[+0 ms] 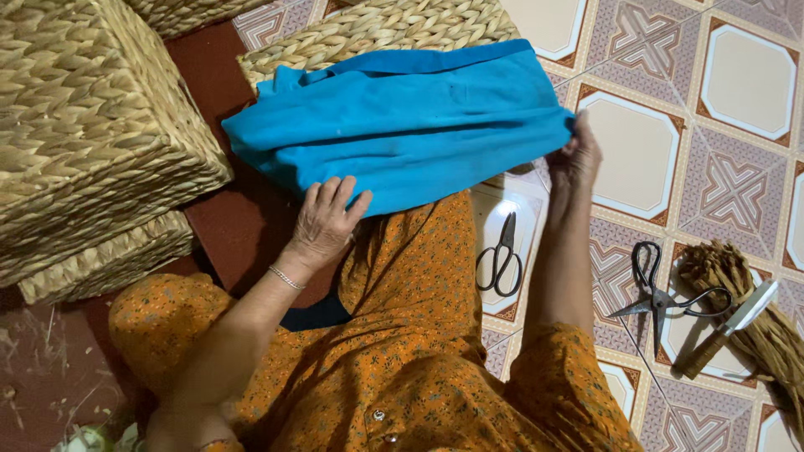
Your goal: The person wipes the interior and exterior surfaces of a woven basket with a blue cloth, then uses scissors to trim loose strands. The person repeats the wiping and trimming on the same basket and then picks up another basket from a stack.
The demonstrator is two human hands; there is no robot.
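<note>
Two hands work our blue cloth (402, 125): our left hand (325, 222) presses flat on its near edge, our right hand (574, 155) pinches its far corner. It lies folded over our lap and a woven basket (368, 29), seemingly partway folded.

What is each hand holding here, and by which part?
The right hand pinches the blue cloth at its right edge. The left hand lies flat on its near edge, pressing rather than gripping.
</note>
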